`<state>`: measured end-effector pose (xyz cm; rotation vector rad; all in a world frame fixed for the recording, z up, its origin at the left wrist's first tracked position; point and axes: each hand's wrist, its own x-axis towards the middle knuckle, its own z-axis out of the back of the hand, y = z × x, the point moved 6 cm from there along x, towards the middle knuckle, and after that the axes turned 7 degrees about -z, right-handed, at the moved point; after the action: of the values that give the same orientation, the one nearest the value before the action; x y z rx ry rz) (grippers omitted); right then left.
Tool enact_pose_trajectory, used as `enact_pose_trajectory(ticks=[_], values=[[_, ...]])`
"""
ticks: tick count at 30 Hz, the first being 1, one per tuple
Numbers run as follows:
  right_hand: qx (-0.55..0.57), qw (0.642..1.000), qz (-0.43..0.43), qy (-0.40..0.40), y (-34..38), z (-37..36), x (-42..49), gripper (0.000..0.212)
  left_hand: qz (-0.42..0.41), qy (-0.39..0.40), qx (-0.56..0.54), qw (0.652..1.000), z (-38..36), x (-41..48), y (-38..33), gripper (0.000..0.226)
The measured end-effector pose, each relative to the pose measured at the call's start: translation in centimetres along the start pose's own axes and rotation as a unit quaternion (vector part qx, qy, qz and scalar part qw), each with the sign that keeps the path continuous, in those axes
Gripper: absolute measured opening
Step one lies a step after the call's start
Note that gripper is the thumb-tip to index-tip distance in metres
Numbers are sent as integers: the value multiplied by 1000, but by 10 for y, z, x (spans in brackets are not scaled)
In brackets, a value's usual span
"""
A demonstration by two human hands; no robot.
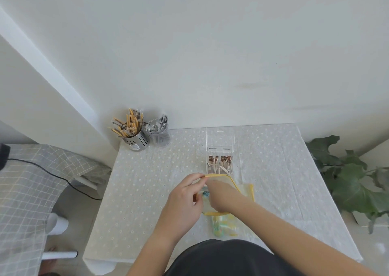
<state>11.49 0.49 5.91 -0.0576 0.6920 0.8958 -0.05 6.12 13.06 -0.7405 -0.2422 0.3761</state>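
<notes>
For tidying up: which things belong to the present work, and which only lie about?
In use: clear yellow-edged pouch, pinched by left hand, right hand reaching in; open clear plastic box.
Lying about: perforated metal cup of wrapped sticks; clear cup; green leafy plant.

Head-worn view, steeply down over table (147, 181)

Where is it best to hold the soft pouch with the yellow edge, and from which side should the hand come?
Pinch the yellow rim of the pouch at its far left corner, coming from the left, as the left hand does. The body looks limp, so the trim is probably the firmest hold, and the right hand occupies the mouth's right side.
</notes>
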Motion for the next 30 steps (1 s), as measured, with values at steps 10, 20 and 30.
enact_pose_trajectory(ticks=[10,20,30], values=[[-214,976,41,-18,6,-14,7,26,-17,15,6,1000,-8,-9,-6,54],[-216,974,48,-53,4,-17,-3,31,-11,26,6,1000,-12,-12,-12,55],[-231,972,31,-22,18,-3,-13,12,29,17,-7,999,-12,-12,1,59]])
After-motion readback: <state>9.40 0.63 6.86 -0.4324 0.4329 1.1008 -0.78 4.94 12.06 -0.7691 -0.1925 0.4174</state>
